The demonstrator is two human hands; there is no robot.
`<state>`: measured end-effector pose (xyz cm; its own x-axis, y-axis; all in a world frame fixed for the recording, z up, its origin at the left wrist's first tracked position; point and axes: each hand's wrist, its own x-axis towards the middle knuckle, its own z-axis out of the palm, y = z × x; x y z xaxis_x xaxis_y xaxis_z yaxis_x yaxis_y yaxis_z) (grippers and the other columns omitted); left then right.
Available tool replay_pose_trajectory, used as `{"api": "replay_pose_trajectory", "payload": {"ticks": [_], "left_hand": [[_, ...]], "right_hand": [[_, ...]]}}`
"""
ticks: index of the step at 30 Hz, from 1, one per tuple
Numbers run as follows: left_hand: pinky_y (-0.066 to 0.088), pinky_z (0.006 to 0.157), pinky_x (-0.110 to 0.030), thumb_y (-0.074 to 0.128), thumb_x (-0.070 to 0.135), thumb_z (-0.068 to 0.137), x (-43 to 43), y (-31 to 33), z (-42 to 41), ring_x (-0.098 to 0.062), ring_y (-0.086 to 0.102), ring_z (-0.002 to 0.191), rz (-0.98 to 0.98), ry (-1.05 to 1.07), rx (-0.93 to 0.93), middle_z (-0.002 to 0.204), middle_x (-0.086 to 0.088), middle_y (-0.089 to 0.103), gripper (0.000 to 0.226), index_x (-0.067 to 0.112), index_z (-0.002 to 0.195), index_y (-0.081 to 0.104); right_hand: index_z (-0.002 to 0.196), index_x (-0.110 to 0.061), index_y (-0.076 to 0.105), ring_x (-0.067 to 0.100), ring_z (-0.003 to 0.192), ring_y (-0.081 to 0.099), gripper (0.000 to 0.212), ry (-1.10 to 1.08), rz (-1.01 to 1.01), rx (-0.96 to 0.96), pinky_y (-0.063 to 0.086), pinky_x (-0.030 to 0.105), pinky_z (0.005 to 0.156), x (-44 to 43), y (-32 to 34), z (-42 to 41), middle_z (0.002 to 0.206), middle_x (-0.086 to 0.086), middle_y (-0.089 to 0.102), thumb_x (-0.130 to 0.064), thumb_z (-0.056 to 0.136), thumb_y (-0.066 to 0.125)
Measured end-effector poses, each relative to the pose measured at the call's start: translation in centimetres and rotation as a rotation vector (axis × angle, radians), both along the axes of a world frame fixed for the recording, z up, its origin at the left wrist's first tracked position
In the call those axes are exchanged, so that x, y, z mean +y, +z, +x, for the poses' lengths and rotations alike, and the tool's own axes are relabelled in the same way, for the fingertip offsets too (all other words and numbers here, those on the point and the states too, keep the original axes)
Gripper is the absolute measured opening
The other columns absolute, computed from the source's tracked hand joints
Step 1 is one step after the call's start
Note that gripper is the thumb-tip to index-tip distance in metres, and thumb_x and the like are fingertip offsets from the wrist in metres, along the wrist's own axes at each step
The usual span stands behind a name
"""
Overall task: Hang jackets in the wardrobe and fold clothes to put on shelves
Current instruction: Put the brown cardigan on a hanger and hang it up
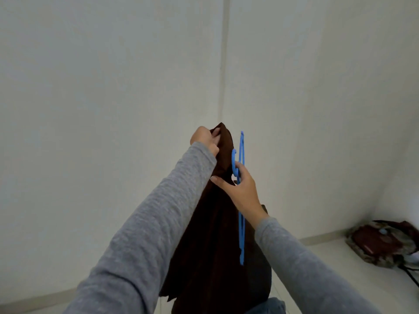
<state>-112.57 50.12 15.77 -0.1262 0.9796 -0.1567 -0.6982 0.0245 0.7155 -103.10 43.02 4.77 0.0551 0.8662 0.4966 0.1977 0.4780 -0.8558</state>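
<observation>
A dark brown jacket (217,241) hangs in front of me, held up in the air before a white room corner. My left hand (205,140) grips its top edge, fingers curled into the fabric. My right hand (240,191) holds a blue plastic hanger (241,232) by the base of its hook, with the thumb stretched out against the jacket. The hanger stands edge-on and upright, just right of the jacket's top and outside the garment. Both forearms wear grey sleeves.
White walls meet in a corner (223,64) straight ahead. A dark red and patterned bundle of bags or clothes (385,243) lies on the pale floor at the right, against the wall. No wardrobe or shelf is in view.
</observation>
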Motion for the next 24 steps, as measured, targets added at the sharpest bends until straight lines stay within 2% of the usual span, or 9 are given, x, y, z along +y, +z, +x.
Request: {"api": "replay_pose_trajectory", "payload": {"ticks": [2, 3, 5, 8, 10, 13, 18, 21, 24], "left_hand": [[0.054, 0.066, -0.019, 0.022, 0.0, 0.098, -0.3, 0.2, 0.3, -0.03, 0.059, 0.113, 0.005, -0.017, 0.017, 0.122, -0.02, 0.059, 0.025, -0.002, 0.09, 0.046], [0.054, 0.082, -0.022, 0.023, -0.001, 0.097, -0.3, 0.2, 0.4, -0.031, 0.057, 0.116, -0.006, 0.0, -0.005, 0.122, -0.019, 0.058, 0.021, -0.003, 0.095, 0.044], [0.046, 0.1, -0.036, 0.026, -0.003, 0.094, -0.3, 0.3, 0.2, -0.033, 0.062, 0.098, -0.014, 0.046, -0.026, 0.098, -0.021, 0.061, 0.016, -0.005, 0.099, 0.041], [0.046, 0.098, -0.039, 0.029, -0.003, 0.094, -0.6, 0.4, -1.1, -0.021, 0.054, 0.066, 0.023, 0.051, -0.032, 0.072, -0.015, 0.051, 0.019, 0.001, 0.081, 0.043], [0.053, 0.088, -0.037, 0.036, -0.002, 0.092, -0.5, -0.5, -2.3, -0.019, 0.055, 0.064, 0.043, 0.087, 0.088, 0.068, -0.013, 0.051, 0.018, 0.004, 0.078, 0.045], [0.053, 0.087, -0.037, 0.041, 0.012, 0.088, 0.0, -2.6, -3.0, -0.024, 0.06, 0.072, 0.055, 0.138, 0.476, 0.061, -0.007, 0.059, 0.023, 0.007, 0.071, 0.056], [0.047, 0.084, -0.036, 0.042, 0.027, 0.092, 0.4, -7.4, -1.8, -0.023, 0.06, 0.084, 0.211, 0.105, 0.968, 0.085, -0.006, 0.066, 0.03, 0.011, 0.081, 0.065], [0.047, 0.09, -0.041, 0.05, 0.043, 0.088, 0.6, -11.6, -0.6, -0.023, 0.058, 0.091, 0.396, -0.034, 1.092, 0.098, -0.009, 0.062, 0.023, 0.022, 0.09, 0.057], [0.04, 0.103, -0.038, 0.051, 0.043, 0.09, -0.2, -16.1, -0.3, -0.019, 0.051, 0.114, 0.395, -0.24, 1.165, 0.12, -0.004, 0.052, 0.034, 0.023, 0.117, 0.049]], "right_hand": [[0.108, -0.019, 0.058, -0.006, 0.087, 0.054, 0.045, -0.057, 0.025, -0.025, 0.043, 0.009, 0.076, 0.2, 0.5, -0.5, 0.099, -0.009, 0.059, -0.037, 0.072, 0.078], [0.099, -0.019, 0.059, -0.006, 0.077, 0.052, 0.031, -0.095, 0.048, -0.042, 0.04, 0.007, 0.069, 0.3, 0.7, -0.7, 0.09, -0.008, 0.057, -0.032, 0.077, 0.075], [0.083, -0.017, 0.057, -0.001, 0.061, 0.048, 0.009, -0.194, 0.074, -0.074, 0.038, 0.011, 0.057, 0.6, 1.1, -0.9, 0.075, -0.004, 0.054, -0.017, 0.087, 0.065], [0.071, -0.008, 0.05, 0.006, 0.052, 0.036, 0.02, -0.281, -0.004, 0.021, 0.032, 0.014, 0.049, 1.4, 1.5, 0.2, 0.062, 0.001, 0.045, -0.005, 0.091, 0.052], [0.071, -0.004, 0.047, 0.011, 0.056, 0.033, 0.021, -0.311, -0.044, 0.11, 0.029, 0.018, 0.049, 1.6, 2.4, 0.9, 0.063, 0.003, 0.041, -0.007, 0.092, 0.047], [0.077, -0.006, 0.05, 0.011, 0.057, 0.033, 0.017, -0.339, -0.012, 0.135, 0.03, 0.014, 0.046, 1.9, 4.7, 1.4, 0.064, 0.002, 0.04, 0.0, 0.091, 0.041], [0.091, 0.006, 0.057, 0.011, 0.062, 0.039, 0.02, -0.337, 0.067, 0.106, 0.032, 0.013, 0.049, 2.3, 8.3, 1.6, 0.075, 0.009, 0.049, -0.002, 0.092, 0.039], [0.093, 0.007, 0.056, 0.014, 0.066, 0.041, 0.022, -0.324, 0.086, 0.101, 0.034, 0.017, 0.053, 2.2, 9.3, 1.5, 0.077, 0.008, 0.049, -0.006, 0.094, 0.039], [0.086, -0.003, 0.055, 0.009, 0.06, 0.038, 0.02, -0.333, 0.088, 0.149, 0.033, 0.012, 0.048, 2.2, 9.9, 2.2, 0.071, 0.002, 0.045, -0.009, 0.095, 0.039]]}}
